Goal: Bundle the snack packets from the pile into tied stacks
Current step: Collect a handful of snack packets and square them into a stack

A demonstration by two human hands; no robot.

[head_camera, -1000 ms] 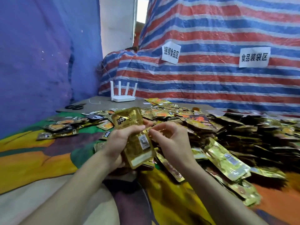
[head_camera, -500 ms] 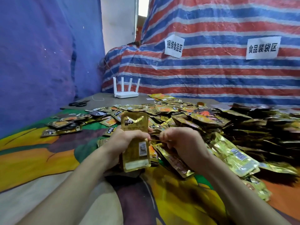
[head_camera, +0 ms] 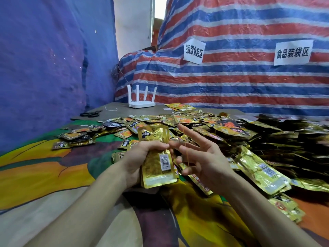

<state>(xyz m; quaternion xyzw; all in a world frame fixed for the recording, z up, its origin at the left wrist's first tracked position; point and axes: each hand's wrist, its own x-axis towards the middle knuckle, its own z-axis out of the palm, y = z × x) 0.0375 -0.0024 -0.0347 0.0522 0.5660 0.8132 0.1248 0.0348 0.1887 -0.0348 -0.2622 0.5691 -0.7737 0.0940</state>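
My left hand [head_camera: 137,161] grips a small upright stack of gold snack packets [head_camera: 157,157], barcode side facing me. My right hand [head_camera: 201,157] is just right of the stack with its fingers spread apart; a thin yellow rubber band [head_camera: 186,148] is stretched over those fingers. A wide pile of gold and black snack packets [head_camera: 231,136] covers the surface behind and to the right of both hands. How many packets the stack holds is hidden.
A white router [head_camera: 141,99] stands at the back of the table, black scissors [head_camera: 89,114] to its left. Loose packets [head_camera: 74,139] lie at left on the colourful cloth [head_camera: 44,175]. Striped tarp [head_camera: 231,77] with two paper signs rises behind.
My right hand was curled beside the stack; its fingers have now spread wide, stretching the rubber band. My left hand still holds the stack, slightly higher in view.
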